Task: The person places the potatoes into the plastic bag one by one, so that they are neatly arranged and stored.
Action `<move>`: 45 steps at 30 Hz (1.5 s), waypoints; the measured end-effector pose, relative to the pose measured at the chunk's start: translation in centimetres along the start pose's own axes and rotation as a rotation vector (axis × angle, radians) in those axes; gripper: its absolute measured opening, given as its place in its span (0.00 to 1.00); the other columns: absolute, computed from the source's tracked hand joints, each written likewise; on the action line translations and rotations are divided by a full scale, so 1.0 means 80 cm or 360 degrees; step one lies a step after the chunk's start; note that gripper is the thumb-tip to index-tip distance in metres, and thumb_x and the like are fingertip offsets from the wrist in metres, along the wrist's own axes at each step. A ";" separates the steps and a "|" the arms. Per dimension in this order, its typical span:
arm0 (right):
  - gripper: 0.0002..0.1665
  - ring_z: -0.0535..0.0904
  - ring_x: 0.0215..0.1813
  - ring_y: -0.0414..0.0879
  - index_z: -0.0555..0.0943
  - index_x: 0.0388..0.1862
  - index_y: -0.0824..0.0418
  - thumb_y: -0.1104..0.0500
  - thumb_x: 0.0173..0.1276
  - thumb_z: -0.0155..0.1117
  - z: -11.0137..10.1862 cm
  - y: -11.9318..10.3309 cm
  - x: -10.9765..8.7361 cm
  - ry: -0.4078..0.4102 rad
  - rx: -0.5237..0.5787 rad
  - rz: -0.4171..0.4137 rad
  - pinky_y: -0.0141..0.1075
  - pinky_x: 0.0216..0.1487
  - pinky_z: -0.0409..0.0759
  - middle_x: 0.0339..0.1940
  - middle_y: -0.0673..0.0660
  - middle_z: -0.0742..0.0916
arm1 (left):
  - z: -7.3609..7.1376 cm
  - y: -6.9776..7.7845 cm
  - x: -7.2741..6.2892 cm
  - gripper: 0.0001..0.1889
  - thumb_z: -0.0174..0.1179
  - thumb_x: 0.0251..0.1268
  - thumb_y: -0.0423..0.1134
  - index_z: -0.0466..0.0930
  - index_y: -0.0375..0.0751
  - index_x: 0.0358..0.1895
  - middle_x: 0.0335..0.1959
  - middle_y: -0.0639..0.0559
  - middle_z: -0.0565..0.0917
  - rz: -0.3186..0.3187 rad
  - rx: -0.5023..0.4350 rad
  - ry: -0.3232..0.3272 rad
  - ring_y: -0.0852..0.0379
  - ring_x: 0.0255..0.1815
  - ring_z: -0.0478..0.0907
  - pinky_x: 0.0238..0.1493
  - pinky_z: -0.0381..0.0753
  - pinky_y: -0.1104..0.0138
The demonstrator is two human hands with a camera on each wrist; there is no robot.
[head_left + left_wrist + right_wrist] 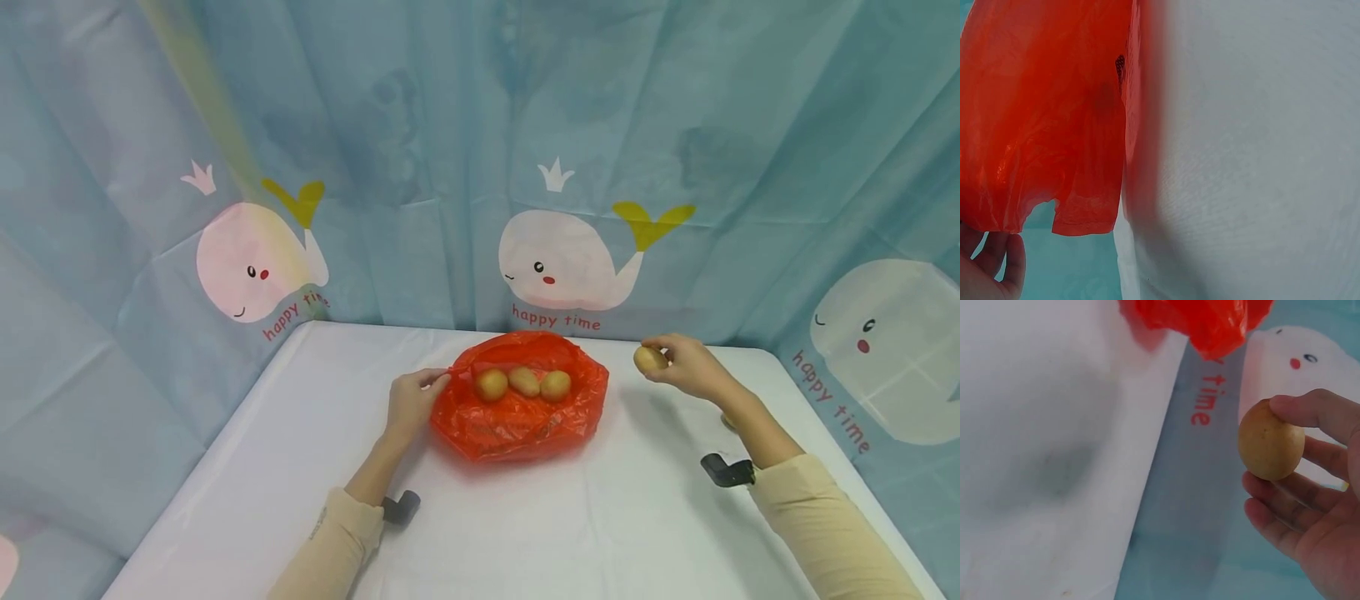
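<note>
A red plastic bag (517, 425) lies on the table with its mouth spread. Three potatoes (556, 385) sit side by side in its opening. At the bag's left edge, my left hand (409, 404) pinches the rim between thumb and fingers; the left wrist view shows these fingers (1015, 259) at the bag's cut-out end. My right hand (690, 367) holds another potato (1270, 440) above the table, to the right of the bag and apart from it. Thumb and fingers grip that potato from opposite sides.
A further round thing, probably a potato (727, 422), is mostly hidden behind my right forearm. The white table (510, 533) ends at a blue curtain (420, 100) printed with whales, which stands along the back and both sides.
</note>
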State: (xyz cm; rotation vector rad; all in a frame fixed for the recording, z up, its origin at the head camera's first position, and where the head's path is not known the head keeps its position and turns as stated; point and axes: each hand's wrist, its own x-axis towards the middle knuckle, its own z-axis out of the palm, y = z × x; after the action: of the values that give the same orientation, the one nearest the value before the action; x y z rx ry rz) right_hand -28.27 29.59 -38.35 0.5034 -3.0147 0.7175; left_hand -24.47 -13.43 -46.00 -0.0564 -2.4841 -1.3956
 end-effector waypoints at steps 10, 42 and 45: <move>0.29 0.76 0.44 0.55 0.78 0.57 0.70 0.62 0.56 0.71 -0.002 -0.022 0.012 0.0029 0.0045 -0.0092 0.38 0.39 0.76 0.47 0.66 0.84 | -0.004 0.004 0.004 0.13 0.61 0.67 0.42 0.87 0.39 0.47 0.44 0.44 0.89 0.0024 -0.0005 0.0013 0.45 0.54 0.83 0.57 0.81 0.51; 0.27 0.77 0.43 0.52 0.80 0.54 0.66 0.65 0.53 0.70 0.045 -0.087 0.040 -0.0004 0.0199 -0.0291 0.40 0.42 0.79 0.46 0.60 0.85 | 0.002 0.002 0.000 0.13 0.61 0.67 0.44 0.87 0.39 0.47 0.44 0.45 0.89 -0.0024 -0.0021 0.0003 0.46 0.55 0.83 0.58 0.81 0.53; 0.27 0.77 0.43 0.52 0.80 0.55 0.66 0.65 0.53 0.70 0.049 -0.093 0.042 -0.0015 0.0213 -0.0317 0.40 0.42 0.79 0.47 0.60 0.85 | 0.002 0.002 0.000 0.13 0.61 0.68 0.43 0.87 0.39 0.47 0.44 0.45 0.89 -0.0019 -0.0016 0.0003 0.46 0.55 0.83 0.58 0.81 0.53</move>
State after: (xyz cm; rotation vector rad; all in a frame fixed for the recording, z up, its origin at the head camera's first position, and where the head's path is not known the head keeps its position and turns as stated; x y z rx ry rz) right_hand -28.90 20.58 -38.36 0.7989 -2.8817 0.9065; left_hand -24.45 -13.21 -45.94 -0.0427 -2.4800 -1.4123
